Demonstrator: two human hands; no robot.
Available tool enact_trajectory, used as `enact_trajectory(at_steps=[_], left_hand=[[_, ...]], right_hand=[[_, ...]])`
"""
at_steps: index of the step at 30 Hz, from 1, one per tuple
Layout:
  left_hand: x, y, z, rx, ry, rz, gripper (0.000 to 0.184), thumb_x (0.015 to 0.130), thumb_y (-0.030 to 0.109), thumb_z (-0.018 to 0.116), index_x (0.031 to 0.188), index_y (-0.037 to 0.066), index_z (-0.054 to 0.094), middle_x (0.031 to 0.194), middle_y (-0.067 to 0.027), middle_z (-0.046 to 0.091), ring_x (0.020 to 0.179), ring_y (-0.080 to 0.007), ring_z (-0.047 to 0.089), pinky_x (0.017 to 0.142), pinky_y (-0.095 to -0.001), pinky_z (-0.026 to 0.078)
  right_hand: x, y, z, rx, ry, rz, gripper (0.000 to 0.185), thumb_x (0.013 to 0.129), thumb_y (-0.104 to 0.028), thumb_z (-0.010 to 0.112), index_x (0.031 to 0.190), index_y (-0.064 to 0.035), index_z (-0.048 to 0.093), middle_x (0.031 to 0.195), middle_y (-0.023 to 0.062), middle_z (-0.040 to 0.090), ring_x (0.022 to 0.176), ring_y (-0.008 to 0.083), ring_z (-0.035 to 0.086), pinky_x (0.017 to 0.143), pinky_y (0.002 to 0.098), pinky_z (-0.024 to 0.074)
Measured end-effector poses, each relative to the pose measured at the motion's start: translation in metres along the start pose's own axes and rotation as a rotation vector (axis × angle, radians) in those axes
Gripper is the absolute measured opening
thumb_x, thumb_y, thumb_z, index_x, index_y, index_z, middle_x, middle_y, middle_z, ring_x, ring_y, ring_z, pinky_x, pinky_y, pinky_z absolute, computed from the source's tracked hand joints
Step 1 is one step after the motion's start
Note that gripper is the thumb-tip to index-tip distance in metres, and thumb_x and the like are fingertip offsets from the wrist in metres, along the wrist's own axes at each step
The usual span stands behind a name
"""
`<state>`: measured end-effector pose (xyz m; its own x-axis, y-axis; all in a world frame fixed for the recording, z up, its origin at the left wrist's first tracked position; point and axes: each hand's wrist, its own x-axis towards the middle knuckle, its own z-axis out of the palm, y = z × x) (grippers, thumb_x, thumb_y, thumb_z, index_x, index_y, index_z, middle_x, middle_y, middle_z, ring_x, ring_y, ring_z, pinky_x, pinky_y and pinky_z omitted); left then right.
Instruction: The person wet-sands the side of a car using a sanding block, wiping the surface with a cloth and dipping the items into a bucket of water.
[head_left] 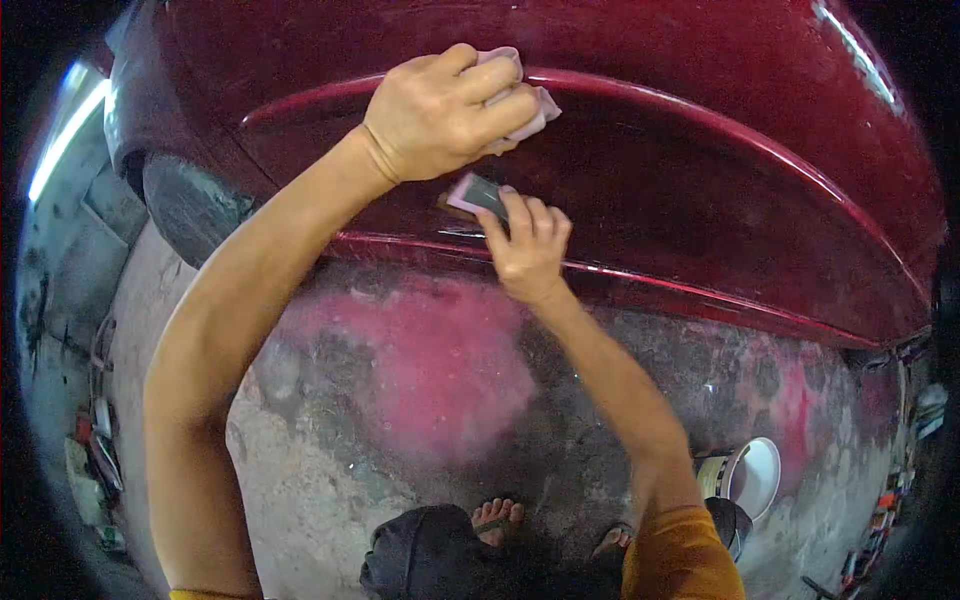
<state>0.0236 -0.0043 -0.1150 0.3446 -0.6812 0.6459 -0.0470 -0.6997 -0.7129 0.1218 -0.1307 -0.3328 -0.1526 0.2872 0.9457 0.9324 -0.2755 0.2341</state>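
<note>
Dark red car bodywork fills the upper part of the head view, with a raised curved ridge across it. My left hand is closed round a crumpled pale pink cloth, close to that ridge. Below it, my right hand grips a small dark sanding block with a pinkish edge, held between thumb and fingers by the lower panel. Whether the block touches the paint I cannot tell. The fingers partly cover both held things.
A dark tyre stands at the left below the bodywork. Pink powder or paint stains mark the concrete floor. A white bucket lies tipped at lower right, near my feet. Assorted items line the right edge.
</note>
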Motion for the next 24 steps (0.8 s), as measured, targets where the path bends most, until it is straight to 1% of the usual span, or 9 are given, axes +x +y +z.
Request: enact_trajectory(at_steps=[2, 3, 8, 11, 15, 16, 18, 22, 24], left_hand=[[-0.017, -0.006, -0.012, 0.014, -0.077, 0.004, 0.032, 0.072, 0.034, 0.081, 0.098, 0.022, 0.068, 0.094, 0.0020, 0.060, 0.074, -0.0158, 0.060, 0.061, -0.0283, 0.055], [-0.024, -0.007, -0.015, 0.035, -0.079, -0.006, 0.029, 0.074, 0.034, 0.081, 0.096, 0.022, 0.067, 0.094, 0.0023, 0.060, 0.074, -0.0156, 0.060, 0.061, -0.0290, 0.055], [-0.041, 0.006, 0.001, 0.093, 0.086, -0.139, 0.023, 0.076, 0.037, 0.081, 0.086, 0.023, 0.065, 0.086, 0.0054, 0.059, 0.071, -0.0136, 0.059, 0.056, -0.0276, 0.051], [-0.040, 0.026, 0.019, 0.114, 0.207, -0.231, 0.023, 0.076, 0.038, 0.082, 0.082, 0.024, 0.065, 0.082, 0.0065, 0.059, 0.067, -0.0134, 0.058, 0.053, -0.0264, 0.051], [-0.043, 0.021, 0.018, 0.079, 0.154, -0.223, 0.022, 0.078, 0.037, 0.082, 0.082, 0.024, 0.065, 0.084, 0.0073, 0.061, 0.066, -0.0136, 0.057, 0.053, -0.0260, 0.052], [-0.045, 0.021, 0.015, 0.070, 0.126, -0.220, 0.026, 0.072, 0.036, 0.083, 0.087, 0.023, 0.067, 0.088, 0.0060, 0.062, 0.068, -0.0146, 0.058, 0.055, -0.0272, 0.052], [-0.047, 0.023, 0.013, 0.057, 0.070, -0.207, 0.042, 0.062, 0.034, 0.086, 0.099, 0.021, 0.070, 0.095, 0.0034, 0.064, 0.071, -0.0165, 0.060, 0.060, -0.0295, 0.053], [-0.050, 0.024, 0.011, 0.057, 0.091, -0.251, 0.036, 0.066, 0.032, 0.086, 0.096, 0.020, 0.071, 0.092, 0.0014, 0.064, 0.070, -0.0179, 0.059, 0.059, -0.0296, 0.053], [-0.051, 0.034, 0.005, -0.011, 0.042, -0.344, 0.036, 0.069, 0.030, 0.087, 0.101, 0.018, 0.074, 0.095, 0.0003, 0.066, 0.077, -0.0199, 0.064, 0.064, -0.0325, 0.055]], right_hand=[[-0.015, 0.030, -0.022, 0.006, -0.078, -0.059, 0.030, 0.083, -0.021, 0.079, 0.111, -0.0126, 0.075, 0.127, 0.0132, 0.066, 0.105, 0.0315, 0.062, 0.082, 0.0499, 0.0450], [-0.023, 0.050, -0.041, -0.025, -0.186, -0.106, 0.025, 0.085, -0.022, 0.073, 0.108, -0.0120, 0.077, 0.130, 0.0132, 0.064, 0.111, 0.0286, 0.059, 0.089, 0.0491, 0.0442], [-0.023, 0.108, -0.081, -0.132, -0.027, -0.190, 0.029, 0.086, -0.018, 0.078, 0.114, -0.0109, 0.074, 0.130, 0.0171, 0.064, 0.107, 0.0318, 0.060, 0.082, 0.0478, 0.0452], [-0.004, 0.065, -0.053, -0.054, -0.143, -0.219, 0.025, 0.085, -0.018, 0.072, 0.106, -0.0058, 0.075, 0.129, 0.0171, 0.065, 0.106, 0.0320, 0.060, 0.084, 0.0519, 0.0451], [0.016, -0.018, 0.011, 0.013, -0.231, -0.233, 0.028, 0.084, -0.023, 0.069, 0.106, -0.0059, 0.075, 0.127, 0.0122, 0.065, 0.111, 0.0321, 0.057, 0.089, 0.0506, 0.0436], [0.018, -0.027, 0.017, -0.032, -0.256, -0.267, 0.030, 0.085, -0.024, 0.068, 0.107, -0.0056, 0.076, 0.128, 0.0125, 0.065, 0.112, 0.0317, 0.058, 0.090, 0.0505, 0.0438], [0.016, -0.010, 0.004, 0.035, -0.294, -0.322, 0.028, 0.085, -0.023, 0.068, 0.106, -0.0053, 0.076, 0.129, 0.0121, 0.065, 0.114, 0.0317, 0.058, 0.092, 0.0495, 0.0441], [-0.019, 0.061, -0.067, 0.018, -0.460, -0.245, 0.025, 0.084, -0.020, 0.072, 0.105, -0.0076, 0.074, 0.127, 0.0160, 0.064, 0.111, 0.0338, 0.060, 0.089, 0.0500, 0.0471], [-0.044, 0.091, -0.085, -0.114, -0.331, -0.292, 0.024, 0.083, -0.021, 0.073, 0.104, -0.0093, 0.074, 0.128, 0.0187, 0.063, 0.107, 0.0357, 0.061, 0.084, 0.0519, 0.0473]])
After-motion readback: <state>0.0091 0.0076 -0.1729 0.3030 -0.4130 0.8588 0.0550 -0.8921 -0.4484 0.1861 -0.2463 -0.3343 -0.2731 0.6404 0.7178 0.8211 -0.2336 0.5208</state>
